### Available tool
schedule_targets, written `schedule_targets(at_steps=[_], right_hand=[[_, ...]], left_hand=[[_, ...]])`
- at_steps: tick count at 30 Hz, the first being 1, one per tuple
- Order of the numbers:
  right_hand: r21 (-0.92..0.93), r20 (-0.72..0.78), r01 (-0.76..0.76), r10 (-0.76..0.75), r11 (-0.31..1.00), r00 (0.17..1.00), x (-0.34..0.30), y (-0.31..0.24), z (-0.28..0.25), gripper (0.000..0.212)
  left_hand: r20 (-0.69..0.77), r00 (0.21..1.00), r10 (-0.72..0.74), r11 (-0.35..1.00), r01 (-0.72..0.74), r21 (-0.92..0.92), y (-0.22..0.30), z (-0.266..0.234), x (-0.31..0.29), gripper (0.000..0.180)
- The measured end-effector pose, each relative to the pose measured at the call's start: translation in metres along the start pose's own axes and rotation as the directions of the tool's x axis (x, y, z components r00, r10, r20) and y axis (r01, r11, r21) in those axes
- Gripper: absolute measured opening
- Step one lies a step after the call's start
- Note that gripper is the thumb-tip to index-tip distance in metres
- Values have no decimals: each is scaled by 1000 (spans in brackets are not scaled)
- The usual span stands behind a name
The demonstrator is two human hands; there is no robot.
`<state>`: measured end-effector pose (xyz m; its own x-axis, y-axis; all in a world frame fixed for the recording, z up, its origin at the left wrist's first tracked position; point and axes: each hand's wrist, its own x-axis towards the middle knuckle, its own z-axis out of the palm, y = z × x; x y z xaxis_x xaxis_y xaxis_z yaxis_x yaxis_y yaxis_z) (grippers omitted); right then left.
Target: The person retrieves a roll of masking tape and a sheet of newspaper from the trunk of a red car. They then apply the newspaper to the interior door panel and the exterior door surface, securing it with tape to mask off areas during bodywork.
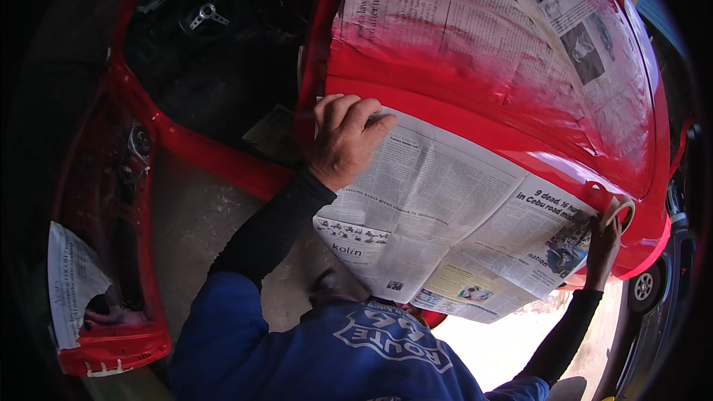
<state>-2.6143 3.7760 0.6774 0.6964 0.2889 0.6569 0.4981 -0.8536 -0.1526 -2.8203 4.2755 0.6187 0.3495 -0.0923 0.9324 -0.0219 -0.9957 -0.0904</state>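
A wide newspaper sheet (pixel 445 208), creased by folds, hangs against the side of a red car body (pixel 460 126). At its upper left corner, the fingers of my left hand (pixel 345 141) curl over the edge and hold the paper to the red panel. My right hand (pixel 605 246) is at the sheet's right edge, closed on a roll of masking tape (pixel 628 217); the fingertips are partly hidden. The upper edge of the sheet runs along the panel beneath the car's window, which is covered with older newspaper (pixel 475 37) dusted with red paint.
An open red door (pixel 141 334) stands at the left, with newspaper (pixel 70 289) stuck on its end. Inside the dark cabin is a steering wheel (pixel 208 18). Concrete floor (pixel 200 186) shows between door and body. At the right is a dark vehicle with a wheel (pixel 645 286).
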Motion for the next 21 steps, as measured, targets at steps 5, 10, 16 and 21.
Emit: schedule_targets(at_steps=[5,10,16,21], right_hand=[[-4,76,-195,195,981,978,-40,18,-32,31],[65,43,79,-82,995,996,16,43,-2,31],[157,-3,-86,87,984,996,40,120,4,21],[457,96,-315,306,832,947,40,165,-7,21]], left_hand=[[134,977,-164,976,180,-122,35,-1,-25,45],[210,934,-288,957,272,104,44,30,-43,72],[231,937,-261,959,225,174,87,91,-18,90],[165,967,-195,969,163,188,116,102,1,89]])
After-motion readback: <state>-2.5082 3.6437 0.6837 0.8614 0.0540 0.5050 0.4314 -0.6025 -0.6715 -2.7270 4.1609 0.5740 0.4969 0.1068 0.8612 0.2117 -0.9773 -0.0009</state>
